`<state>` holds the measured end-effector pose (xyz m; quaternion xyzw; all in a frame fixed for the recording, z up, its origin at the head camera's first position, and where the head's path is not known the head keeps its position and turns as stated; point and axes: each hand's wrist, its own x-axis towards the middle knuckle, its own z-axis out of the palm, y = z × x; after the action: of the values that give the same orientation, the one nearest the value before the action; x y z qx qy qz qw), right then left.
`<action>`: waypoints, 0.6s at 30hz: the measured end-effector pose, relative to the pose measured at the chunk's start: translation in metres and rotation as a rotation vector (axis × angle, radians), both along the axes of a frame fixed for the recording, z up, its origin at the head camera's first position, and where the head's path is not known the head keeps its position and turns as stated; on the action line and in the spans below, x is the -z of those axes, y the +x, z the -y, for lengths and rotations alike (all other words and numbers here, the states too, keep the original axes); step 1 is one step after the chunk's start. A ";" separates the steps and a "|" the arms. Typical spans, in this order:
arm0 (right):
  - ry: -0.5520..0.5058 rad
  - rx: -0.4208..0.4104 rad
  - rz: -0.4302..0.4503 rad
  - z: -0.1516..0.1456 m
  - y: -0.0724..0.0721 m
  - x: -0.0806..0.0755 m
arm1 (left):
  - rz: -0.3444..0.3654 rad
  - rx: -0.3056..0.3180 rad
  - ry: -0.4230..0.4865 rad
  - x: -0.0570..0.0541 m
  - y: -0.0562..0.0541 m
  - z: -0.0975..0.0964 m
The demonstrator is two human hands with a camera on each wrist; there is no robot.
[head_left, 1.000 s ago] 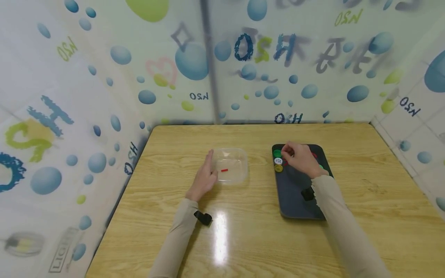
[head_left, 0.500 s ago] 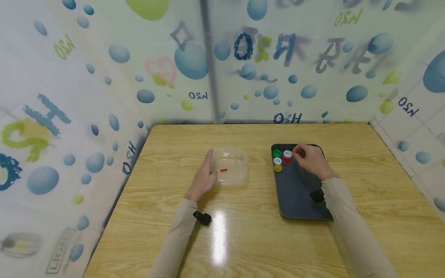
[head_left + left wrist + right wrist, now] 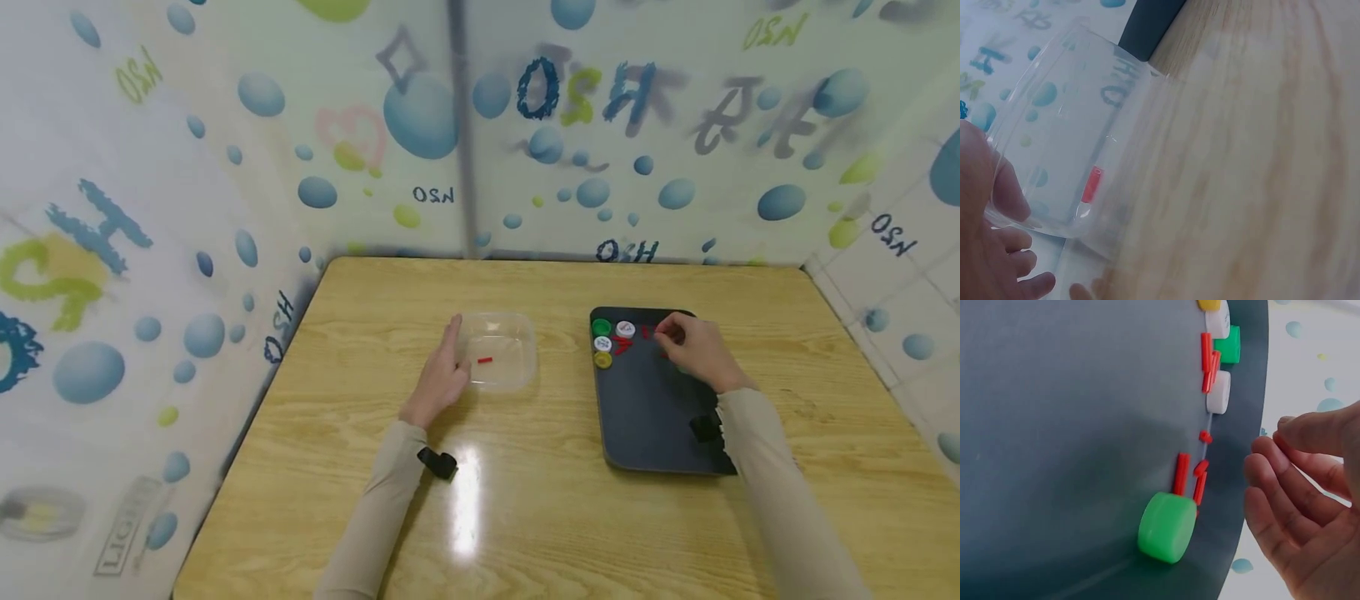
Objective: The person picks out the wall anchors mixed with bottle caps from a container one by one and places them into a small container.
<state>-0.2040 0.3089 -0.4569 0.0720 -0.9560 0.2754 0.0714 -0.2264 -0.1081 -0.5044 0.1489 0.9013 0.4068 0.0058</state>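
My left hand (image 3: pixel 438 379) holds the left side of a clear plastic container (image 3: pixel 517 385); in the left wrist view its thumb overlaps the wall and the other fingers curl below. One short red tube-like piece (image 3: pixel 485 360) lies inside. Over the far right part of a dark tray (image 3: pixel 645 425) is my right hand (image 3: pixel 697 350), fingers loosely bent, nothing visible between them. Several red pieces (image 3: pixel 1181 474) and a green bottle cap (image 3: pixel 1167 528) lie close by in the right wrist view. In the head view, the hand partly hides these.
At the tray's far left corner sit another green cap (image 3: pixel 602 327), two white caps (image 3: pixel 625 330) and a yellow cap (image 3: pixel 602 360), with red pieces (image 3: pixel 622 344) among them. The wooden table (image 3: pixel 540 500) meets a printed wall (image 3: pixel 540 208) at its far edge.
My right hand has moved right across the tray from the left-hand caps, uncovering a white cap and red pieces. My left hand and the container stay in place. The head view has shifted slightly.
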 end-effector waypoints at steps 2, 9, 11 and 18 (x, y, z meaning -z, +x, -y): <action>0.011 0.005 0.008 -0.002 0.001 0.001 | 0.000 -0.002 -0.004 0.000 0.000 0.000; 0.009 0.011 0.065 -0.006 0.002 0.007 | 0.004 -0.009 -0.009 0.001 0.000 0.001; 0.016 0.016 0.077 -0.006 0.002 0.008 | 0.010 -0.006 -0.009 0.001 -0.001 0.001; 0.028 0.009 0.088 -0.009 0.000 0.012 | 0.027 0.001 -0.003 -0.001 -0.002 0.002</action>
<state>-0.2039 0.3178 -0.4692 0.0567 -0.9622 0.2647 0.0294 -0.2288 -0.1105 -0.5038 0.1440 0.9016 0.4075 0.0184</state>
